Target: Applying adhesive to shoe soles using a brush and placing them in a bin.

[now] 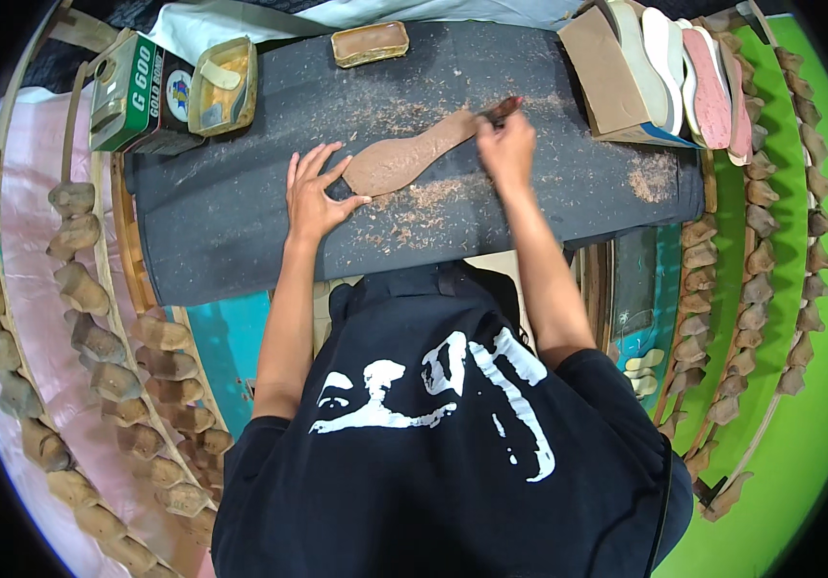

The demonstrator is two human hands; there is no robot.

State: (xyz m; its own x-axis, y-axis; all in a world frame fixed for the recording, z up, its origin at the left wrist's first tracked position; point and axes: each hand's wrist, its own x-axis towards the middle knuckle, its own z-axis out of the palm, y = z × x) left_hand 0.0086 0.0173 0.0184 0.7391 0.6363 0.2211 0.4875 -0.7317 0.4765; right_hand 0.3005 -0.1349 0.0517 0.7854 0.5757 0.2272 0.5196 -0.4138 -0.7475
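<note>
A brown shoe sole (402,166) lies slantwise on the dark cloth-covered table (250,246), its wide toe end toward the left. My left hand (315,199) holds that toe end between thumb and forefinger, while its other fingers spread over the cloth. At the narrow heel end, my right hand (507,152) is closed round a short dark tool (501,110) with a reddish tip. The fingers partly cover this tool, and its exact kind cannot be made out. Brown shavings (433,190) are scattered around the sole.
A green-and-white metal can (125,96) and a tub with a pale scraper (221,91) stand at far left. A shallow amber block or tray (370,44) lies at the back. A cardboard box (611,72) of white and pink soles stands far right. Racks of wooden shoe lasts (91,337) flank both sides.
</note>
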